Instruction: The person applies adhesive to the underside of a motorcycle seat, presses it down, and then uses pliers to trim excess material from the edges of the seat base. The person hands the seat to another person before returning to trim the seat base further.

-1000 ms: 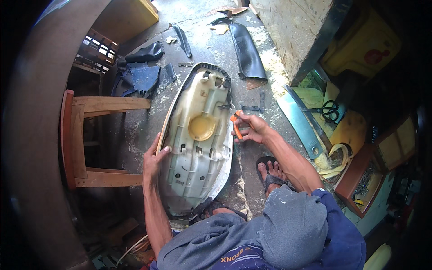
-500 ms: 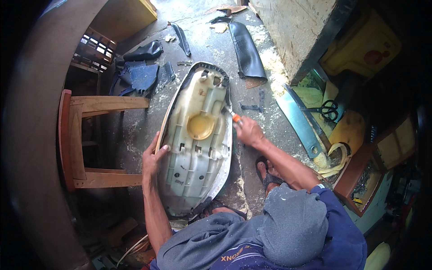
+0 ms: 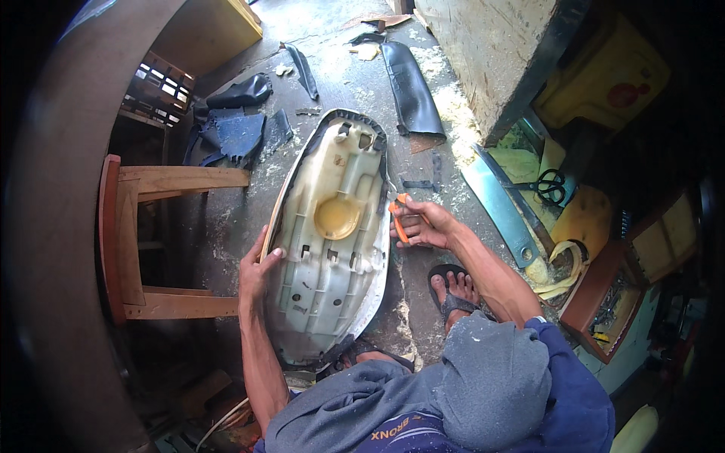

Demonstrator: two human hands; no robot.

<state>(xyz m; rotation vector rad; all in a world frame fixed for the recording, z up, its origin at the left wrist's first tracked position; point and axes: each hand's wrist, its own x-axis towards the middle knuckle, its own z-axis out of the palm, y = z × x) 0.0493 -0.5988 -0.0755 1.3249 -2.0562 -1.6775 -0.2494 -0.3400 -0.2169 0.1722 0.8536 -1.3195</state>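
Note:
A long motorcycle seat (image 3: 321, 275) stands tilted in front of me, its pale plastic underside facing up. Dark cover material is fixed along the rim at its far end. My left hand (image 3: 257, 266) is closed on the seat's left edge, thumb on top and fingers around the side. In my right hand (image 3: 427, 225) is a pair of orange-handled pliers (image 3: 401, 229), held at the seat's right edge with the handles spread apart. The jaws point toward the rim; whether they grip anything there is too small to tell.
Black cover pieces (image 3: 414, 94) and blue-black scraps (image 3: 240, 134) lie on the dusty floor beyond the seat. A wooden stool (image 3: 181, 179) lies at the left. To the right are a metal blade-like strip (image 3: 498, 204), scissors (image 3: 551, 186) and a wooden drawer (image 3: 596, 321).
The pliers have come down and slightly right along the seat's right edge, and their handles now show spread. My right fingers have loosened around them. My left hand keeps its hold.

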